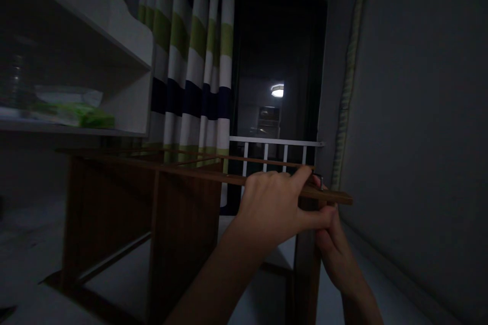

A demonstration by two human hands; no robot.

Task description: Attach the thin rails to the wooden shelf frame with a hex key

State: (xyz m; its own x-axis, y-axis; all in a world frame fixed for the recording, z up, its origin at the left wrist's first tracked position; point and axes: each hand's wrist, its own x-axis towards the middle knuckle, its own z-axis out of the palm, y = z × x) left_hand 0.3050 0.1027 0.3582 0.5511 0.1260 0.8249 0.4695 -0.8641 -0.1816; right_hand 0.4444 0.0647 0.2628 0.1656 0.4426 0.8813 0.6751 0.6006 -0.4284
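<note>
A brown wooden shelf frame stretches from the left towards me, with a long top rail and upright panels. My left hand is closed over the rail near its right end, its thumb reaching below the wood. Beneath that end, my right hand is closed around the joint of the rail and a wooden upright. A fingertip shows behind the rail, close to a small bent metal piece, like a hex key, standing at the rail's top. Part of the right hand's fingers is hidden by the wood and my left hand.
White shelving at the left holds a green and white packet. A striped curtain hangs beside a dark window with a white railing. A grey wall with a ribbed hose bounds the right.
</note>
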